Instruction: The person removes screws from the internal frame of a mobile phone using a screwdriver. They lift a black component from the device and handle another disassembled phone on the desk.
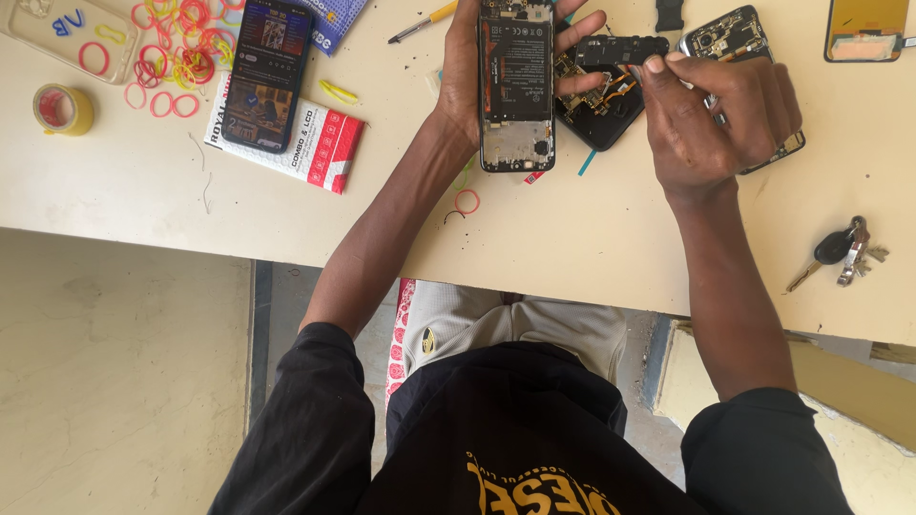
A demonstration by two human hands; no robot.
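**Opened phone held over the table's far edge**

The left hand [477,67] grips an opened phone [516,86], its insides showing, near the table's [572,238] far edge. The right hand [711,114] pinches a black cover piece [620,50], perhaps with a thin tool. Another dismantled phone [601,110] lies between them. Keys [840,250] sit near the right edge.

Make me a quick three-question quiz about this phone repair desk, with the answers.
1. True or false: the left hand holds the opened phone.
2. What lies at the table's right edge: keys, scissors or a cup?
3. What does the right hand pinch?

Key: 1. True. 2. The keys. 3. A small black cover piece, held over a second opened phone.
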